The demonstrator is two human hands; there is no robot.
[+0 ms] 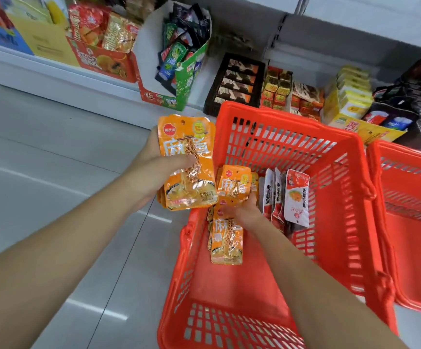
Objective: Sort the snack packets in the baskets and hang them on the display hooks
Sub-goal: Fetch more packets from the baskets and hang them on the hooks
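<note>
A red plastic basket [330, 152] stands on the floor in front of me. My left hand [154, 167] grips a stack of orange snack packets [189, 167] just left of the basket's rim, thumb across the front packet. Inside the basket my right hand [242, 210] reaches down among more orange packets and holds one orange packet [233, 183] upright. Another orange packet [227, 240] lies flat below that hand. Several white and red packets [296, 197] stand upright against the basket's right wall.
A second red basket [411, 172] sits to the right. Low white shelving at the back carries boxed snacks: a red carton [103, 59], a green carton [186, 79], a black tray [234, 84] and yellow boxes [350, 96]. Grey tiled floor lies to the left.
</note>
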